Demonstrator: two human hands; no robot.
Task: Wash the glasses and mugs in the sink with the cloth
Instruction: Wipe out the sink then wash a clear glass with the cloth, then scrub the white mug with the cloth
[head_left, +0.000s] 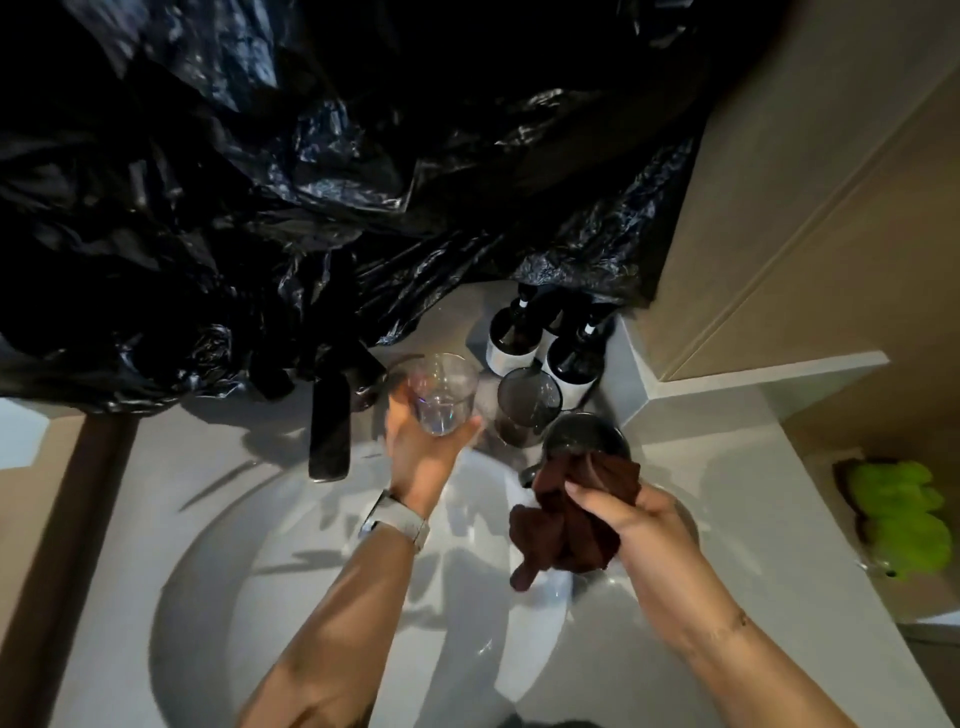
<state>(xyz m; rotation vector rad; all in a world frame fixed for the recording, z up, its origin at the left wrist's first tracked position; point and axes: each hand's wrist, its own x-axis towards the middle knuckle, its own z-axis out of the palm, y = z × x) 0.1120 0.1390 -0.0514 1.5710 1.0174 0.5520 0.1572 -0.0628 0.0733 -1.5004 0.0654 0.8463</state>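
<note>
A crumpled black plastic sheet (322, 171) fills the whole upper part of the view, hanging down to the back edge of a pale countertop (727, 467). Beige wall panels (831, 208) close off the right side. Set into the counter is a wide, round white sink (322, 561), which takes up most of the lower view; its bowl lies open on the left and centre, under both forearms. A dark, flat faucet spout (328, 431) reaches over the back rim of the bowl, just left of the left hand.

At the back right corner stand dark bottles (540, 343) with white labels, crowded against the plastic. In front of them, on the counter by the sink's rim, sit a smoky dark glass (527, 405) and a dark mug (587, 436), close beside each other. A bright green object (898, 519) lies at the far right edge, well apart.

The left hand (421, 447), a watch (400, 522) on its wrist, grasps a clear glass (444, 395) from below, fingers and thumb curled round its base, holding it upright above the back rim of the sink, near the smoky glass. The right hand (628, 519) grips a bunched dark brown cloth (571, 519) over the right side of the bowl; the cloth's upper edge touches the dark mug.
</note>
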